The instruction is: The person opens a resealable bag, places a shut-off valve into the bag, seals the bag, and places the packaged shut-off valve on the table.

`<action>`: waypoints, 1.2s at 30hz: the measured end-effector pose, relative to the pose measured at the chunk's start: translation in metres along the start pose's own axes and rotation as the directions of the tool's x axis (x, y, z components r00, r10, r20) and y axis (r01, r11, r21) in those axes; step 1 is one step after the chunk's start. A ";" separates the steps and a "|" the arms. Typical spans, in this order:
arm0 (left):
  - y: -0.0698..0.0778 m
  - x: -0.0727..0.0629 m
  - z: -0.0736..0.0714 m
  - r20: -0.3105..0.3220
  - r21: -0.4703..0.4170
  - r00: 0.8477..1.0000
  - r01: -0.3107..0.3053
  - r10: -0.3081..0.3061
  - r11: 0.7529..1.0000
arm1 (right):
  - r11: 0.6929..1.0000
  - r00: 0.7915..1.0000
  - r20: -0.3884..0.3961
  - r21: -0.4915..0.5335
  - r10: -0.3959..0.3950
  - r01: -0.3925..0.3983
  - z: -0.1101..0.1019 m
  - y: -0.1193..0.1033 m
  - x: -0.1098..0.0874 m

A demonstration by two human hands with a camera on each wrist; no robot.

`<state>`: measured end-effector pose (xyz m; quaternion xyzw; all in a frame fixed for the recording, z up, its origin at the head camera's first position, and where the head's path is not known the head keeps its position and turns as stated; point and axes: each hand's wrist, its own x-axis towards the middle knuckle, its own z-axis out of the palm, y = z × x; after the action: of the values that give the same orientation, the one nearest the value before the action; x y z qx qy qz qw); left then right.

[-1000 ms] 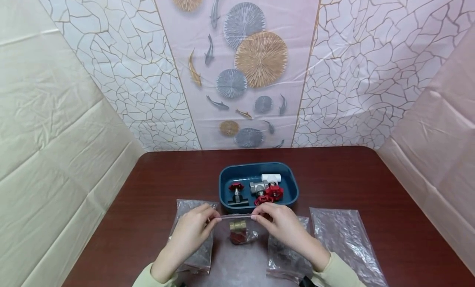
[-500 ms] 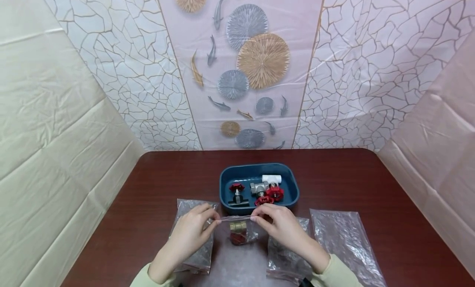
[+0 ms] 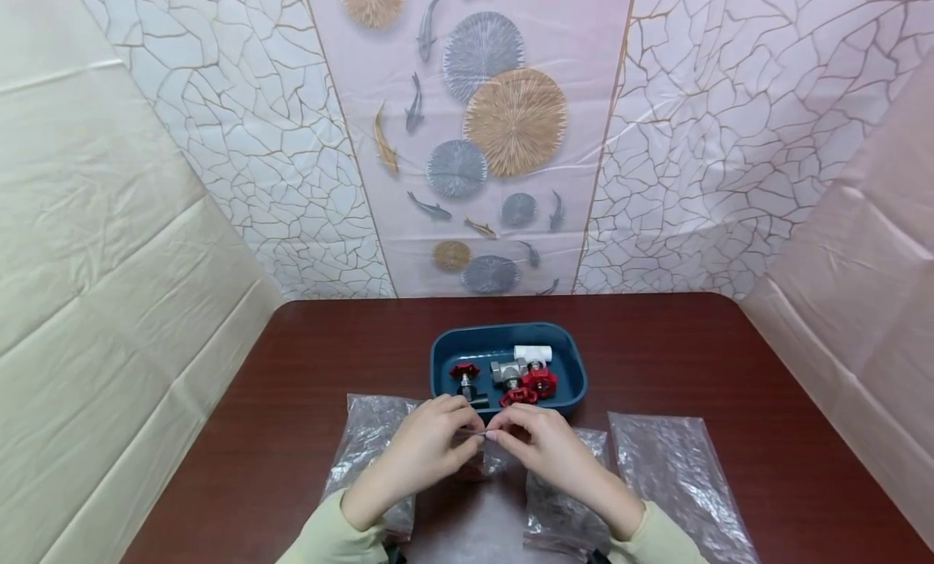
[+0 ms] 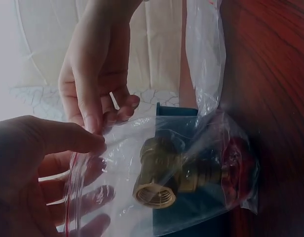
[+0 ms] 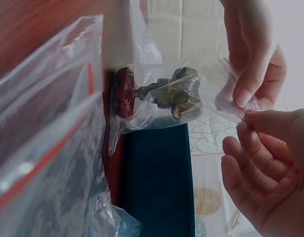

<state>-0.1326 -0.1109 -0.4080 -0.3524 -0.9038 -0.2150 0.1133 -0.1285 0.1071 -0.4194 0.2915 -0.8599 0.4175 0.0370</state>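
A clear zip bag hangs between my hands by its top strip, its bottom close to the table. Inside it is a brass valve with a red handwheel, wheel end down. My left hand pinches the zip edge between thumb and fingers. Right beside it, my right hand pinches the strip near its corner, fingertips almost meeting the left ones. In the head view the hands hide most of the valve.
Just beyond my hands stands a blue tray holding several red-handled valves and a white pipe fitting. Plastic bags lie on the table: one at left, one by my right wrist, another farther right.
My left hand has slid right along the strip until it is beside the right hand, now covering most of the bagged valve. The right hand has barely moved.
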 end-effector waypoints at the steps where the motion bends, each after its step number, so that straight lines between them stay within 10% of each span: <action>1: 0.001 0.001 0.001 -0.007 0.013 1.000 -0.006 0.006 1.000 | 1.000 1.000 -0.004 -0.003 -0.003 0.003 0.000 0.000 0.000; 36: 0.007 0.000 0.009 -0.061 0.034 0.996 -0.058 0.060 0.998 | 0.993 1.000 0.006 -0.116 -0.019 0.020 0.003 -0.003 -0.003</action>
<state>-0.1282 -0.1022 -0.4139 -0.3704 -0.8923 -0.2078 0.1531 -0.1242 0.1051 -0.4202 0.2984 -0.8799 0.3655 0.0559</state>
